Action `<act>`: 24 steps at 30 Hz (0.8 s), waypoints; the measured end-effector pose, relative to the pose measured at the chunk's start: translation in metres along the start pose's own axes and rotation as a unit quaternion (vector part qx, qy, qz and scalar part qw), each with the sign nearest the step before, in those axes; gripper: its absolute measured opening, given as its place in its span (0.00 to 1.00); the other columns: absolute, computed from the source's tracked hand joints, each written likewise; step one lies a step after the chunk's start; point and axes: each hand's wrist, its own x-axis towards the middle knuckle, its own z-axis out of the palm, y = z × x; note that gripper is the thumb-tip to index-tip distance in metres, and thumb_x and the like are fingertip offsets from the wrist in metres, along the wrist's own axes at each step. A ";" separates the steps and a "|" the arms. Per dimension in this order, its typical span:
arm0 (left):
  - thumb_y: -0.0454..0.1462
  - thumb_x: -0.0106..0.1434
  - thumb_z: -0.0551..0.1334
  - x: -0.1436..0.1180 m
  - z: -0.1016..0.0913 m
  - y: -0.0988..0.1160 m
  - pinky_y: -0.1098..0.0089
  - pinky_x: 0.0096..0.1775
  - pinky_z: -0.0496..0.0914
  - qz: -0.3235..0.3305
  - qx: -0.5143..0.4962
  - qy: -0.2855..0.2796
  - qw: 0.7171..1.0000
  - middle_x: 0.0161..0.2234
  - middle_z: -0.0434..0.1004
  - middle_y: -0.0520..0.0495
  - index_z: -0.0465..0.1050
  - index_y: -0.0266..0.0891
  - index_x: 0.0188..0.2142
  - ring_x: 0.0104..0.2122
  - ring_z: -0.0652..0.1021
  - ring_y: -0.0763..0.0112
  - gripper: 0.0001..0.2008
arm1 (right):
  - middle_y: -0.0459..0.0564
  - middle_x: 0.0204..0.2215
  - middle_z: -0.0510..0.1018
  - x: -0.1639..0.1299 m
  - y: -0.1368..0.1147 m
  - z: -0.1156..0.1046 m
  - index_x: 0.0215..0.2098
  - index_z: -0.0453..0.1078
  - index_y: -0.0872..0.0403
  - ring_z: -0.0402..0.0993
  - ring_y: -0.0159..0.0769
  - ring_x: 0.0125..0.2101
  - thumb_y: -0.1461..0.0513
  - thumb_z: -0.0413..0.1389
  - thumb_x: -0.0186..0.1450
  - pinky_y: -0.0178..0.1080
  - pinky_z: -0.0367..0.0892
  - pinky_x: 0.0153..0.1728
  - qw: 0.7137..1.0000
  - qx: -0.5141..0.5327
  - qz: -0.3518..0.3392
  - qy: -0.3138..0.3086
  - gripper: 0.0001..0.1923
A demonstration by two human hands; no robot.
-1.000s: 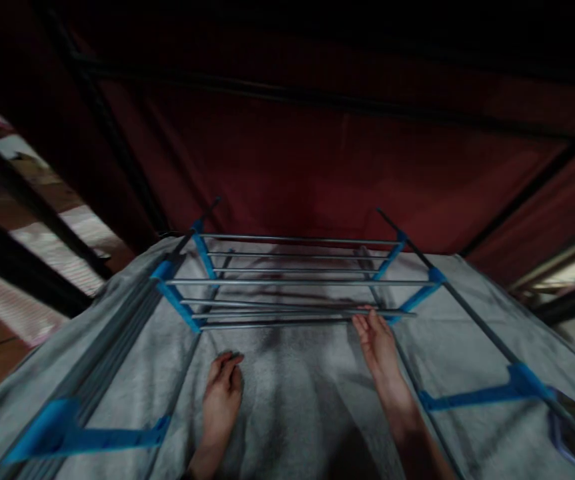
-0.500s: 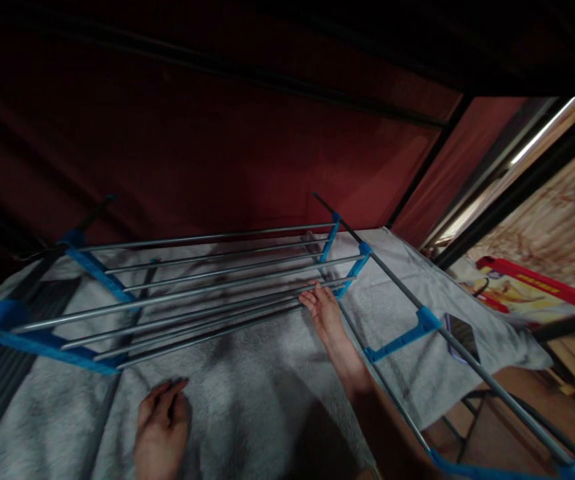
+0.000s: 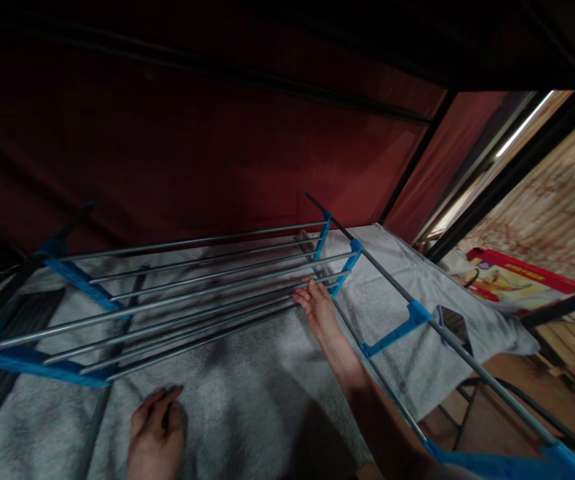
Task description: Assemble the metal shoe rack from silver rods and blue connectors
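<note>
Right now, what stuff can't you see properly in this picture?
In the head view:
Left hand: curled, shadowed fingers hide whether it holds anything small.
Right hand: dim, blurry fingertips; can't tell if they grip the rods or just touch.
Left blue bracket: cut off by the left edge.
Phone: partly behind a metal rail.
Red-and-yellow box: printing too small and blurry to read.

Bare left hand (image 3: 156,437); bare right hand (image 3: 321,313) and forearm (image 3: 350,370).
</note>
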 end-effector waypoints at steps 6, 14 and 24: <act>0.52 0.69 0.48 0.000 0.000 -0.001 0.51 0.59 0.73 -0.002 -0.005 -0.004 1.000 0.53 0.72 0.38 0.77 0.41 0.48 0.53 0.77 0.50 0.26 | 0.40 0.28 0.78 0.001 0.002 0.000 0.33 0.70 0.50 0.78 0.31 0.30 0.52 0.76 0.54 0.38 0.80 0.37 1.000 0.004 0.005 0.006 0.21; 0.50 0.68 0.51 0.000 0.003 -0.006 0.52 0.61 0.71 0.015 -0.023 0.003 1.000 0.52 0.73 0.40 0.77 0.44 0.47 0.54 0.76 0.51 0.21 | 0.41 0.29 0.80 0.001 0.001 0.000 0.34 0.71 0.50 0.79 0.30 0.30 0.51 0.75 0.55 0.38 0.80 0.38 1.000 -0.008 0.001 0.009 0.21; 0.43 0.70 0.52 -0.007 0.000 0.009 0.57 0.59 0.74 -0.011 -0.061 0.013 0.998 0.51 0.75 0.42 0.80 0.42 0.45 0.54 0.78 0.57 0.18 | 0.41 0.32 0.82 -0.006 0.004 -0.015 0.32 0.73 0.52 0.81 0.31 0.33 0.61 0.76 0.51 0.38 0.80 0.43 0.999 -0.020 0.014 0.023 0.17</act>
